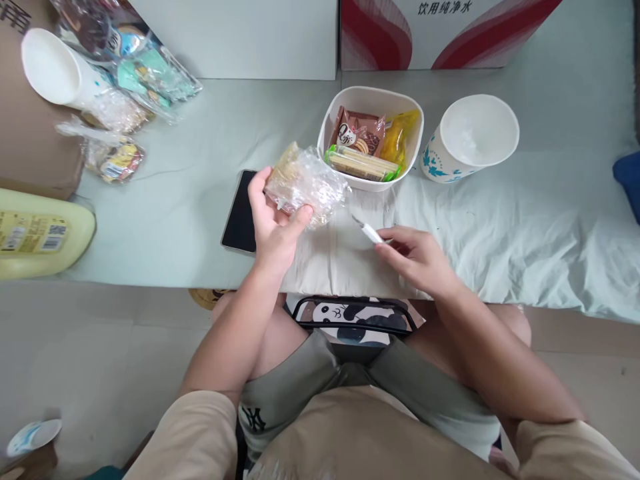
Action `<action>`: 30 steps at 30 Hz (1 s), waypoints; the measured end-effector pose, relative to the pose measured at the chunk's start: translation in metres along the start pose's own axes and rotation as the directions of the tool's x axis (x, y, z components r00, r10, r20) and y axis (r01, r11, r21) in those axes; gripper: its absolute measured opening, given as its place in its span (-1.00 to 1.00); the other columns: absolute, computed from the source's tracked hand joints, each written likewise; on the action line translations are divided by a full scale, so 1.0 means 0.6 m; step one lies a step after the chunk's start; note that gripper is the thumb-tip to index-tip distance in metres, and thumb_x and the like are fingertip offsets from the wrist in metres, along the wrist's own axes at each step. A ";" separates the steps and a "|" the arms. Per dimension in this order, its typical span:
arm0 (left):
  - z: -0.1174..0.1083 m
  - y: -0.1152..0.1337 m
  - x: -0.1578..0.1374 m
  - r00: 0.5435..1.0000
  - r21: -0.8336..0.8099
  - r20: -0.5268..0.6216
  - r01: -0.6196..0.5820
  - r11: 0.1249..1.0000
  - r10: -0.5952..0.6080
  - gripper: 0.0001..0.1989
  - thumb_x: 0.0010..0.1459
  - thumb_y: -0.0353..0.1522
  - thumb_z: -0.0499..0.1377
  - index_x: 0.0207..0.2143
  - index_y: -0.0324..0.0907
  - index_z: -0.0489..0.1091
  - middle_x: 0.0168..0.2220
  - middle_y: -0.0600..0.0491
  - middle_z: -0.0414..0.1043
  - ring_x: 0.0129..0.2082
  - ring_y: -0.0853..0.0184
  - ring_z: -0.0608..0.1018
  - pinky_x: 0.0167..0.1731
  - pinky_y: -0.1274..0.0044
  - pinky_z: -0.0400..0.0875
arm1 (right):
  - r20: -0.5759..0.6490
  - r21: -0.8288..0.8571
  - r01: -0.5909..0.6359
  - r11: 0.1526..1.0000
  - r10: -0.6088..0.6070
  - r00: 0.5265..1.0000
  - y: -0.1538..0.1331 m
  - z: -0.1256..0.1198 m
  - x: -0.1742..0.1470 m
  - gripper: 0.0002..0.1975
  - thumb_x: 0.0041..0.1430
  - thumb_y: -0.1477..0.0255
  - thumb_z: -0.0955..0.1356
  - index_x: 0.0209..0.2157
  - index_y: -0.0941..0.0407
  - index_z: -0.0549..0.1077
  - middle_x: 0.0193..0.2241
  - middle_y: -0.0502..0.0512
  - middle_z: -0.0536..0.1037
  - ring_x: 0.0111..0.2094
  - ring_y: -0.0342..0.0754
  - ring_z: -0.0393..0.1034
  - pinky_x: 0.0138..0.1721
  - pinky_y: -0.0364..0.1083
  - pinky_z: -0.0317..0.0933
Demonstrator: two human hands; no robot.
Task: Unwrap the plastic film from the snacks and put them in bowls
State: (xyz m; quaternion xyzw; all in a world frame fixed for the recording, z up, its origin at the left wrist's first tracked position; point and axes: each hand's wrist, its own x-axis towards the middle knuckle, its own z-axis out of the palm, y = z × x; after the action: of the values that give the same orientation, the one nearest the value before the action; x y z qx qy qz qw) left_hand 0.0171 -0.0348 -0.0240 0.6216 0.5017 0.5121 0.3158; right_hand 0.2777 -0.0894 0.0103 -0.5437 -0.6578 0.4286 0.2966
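My left hand (277, 227) is closed around a bundle wrapped in clear crinkled plastic (307, 185); its yellowish contents cannot be made out. Between the thumb and fingers of my right hand (417, 257) is a small white-handled craft knife (369, 231), its thin tip pointing up and left toward the bundle, a short gap apart. Just behind the bundle stands a white plastic bowl (419, 143) of packaged snacks: a brown biscuit packet (357, 131), a yellow packet (400, 137) and a green-edged wafer packet (363, 164). A black phone (239, 220) lies partly under my left hand.
A paper cup (477, 133) stands right of the bowl. At left are another paper cup (50, 70), wrapped snacks (115, 157) and a yellow-green bottle (45, 233). Large boxes (250, 40) line the back of the cloth-covered table (165, 227).
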 end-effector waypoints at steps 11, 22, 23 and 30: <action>0.049 0.043 -0.037 0.927 0.093 0.366 -0.119 0.989 0.077 -0.59 0.26 -0.09 0.25 0.04 -0.11 0.39 0.00 -0.07 0.53 -0.01 0.18 0.61 -0.01 0.33 0.58 | -0.355 -0.596 -0.116 0.794 -0.132 0.926 0.083 -0.085 0.021 -0.72 0.16 0.37 0.37 -0.11 0.05 0.63 -0.26 0.19 0.61 -0.25 0.12 0.49 -0.26 0.05 0.34; 0.022 0.009 -0.016 0.959 -0.054 0.283 -0.008 0.999 0.023 -0.31 0.20 0.16 0.18 0.22 -0.01 0.25 0.13 -0.11 0.47 0.16 0.11 0.56 0.03 0.32 0.57 | -0.080 -0.279 0.281 0.918 -0.314 0.946 0.031 -0.021 0.009 -0.52 0.27 0.18 0.37 0.16 0.07 0.43 0.06 0.27 0.59 0.06 0.19 0.50 0.07 0.19 0.40; 0.023 0.012 -0.018 0.958 -0.026 0.287 -0.001 1.000 0.008 -0.33 0.20 0.11 0.23 0.22 -0.01 0.25 0.09 -0.10 0.48 0.11 0.13 0.59 0.00 0.33 0.58 | -0.048 -0.266 0.297 0.917 -0.320 0.946 0.028 -0.013 0.010 -0.56 0.25 0.20 0.39 0.11 0.06 0.47 0.07 0.27 0.58 0.08 0.19 0.49 0.09 0.19 0.39; 0.022 0.001 -0.012 0.984 -0.045 0.121 0.133 0.990 -0.127 -0.62 0.31 -0.16 0.21 0.10 0.03 0.21 -0.22 0.06 0.48 -0.34 0.35 0.63 -0.28 0.43 0.60 | -0.102 -0.241 0.249 0.938 -0.280 0.955 0.024 -0.013 0.015 -0.89 0.26 0.44 0.33 -0.34 0.06 0.50 -0.20 0.16 0.62 -0.14 0.06 0.54 -0.04 0.09 0.42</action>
State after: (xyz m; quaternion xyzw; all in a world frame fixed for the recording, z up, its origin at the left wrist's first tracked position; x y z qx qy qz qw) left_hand 0.0298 -0.0405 -0.0293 0.6081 0.5077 0.4659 0.3941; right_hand 0.2889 -0.0784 0.0002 -0.5078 -0.7479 0.2698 0.3318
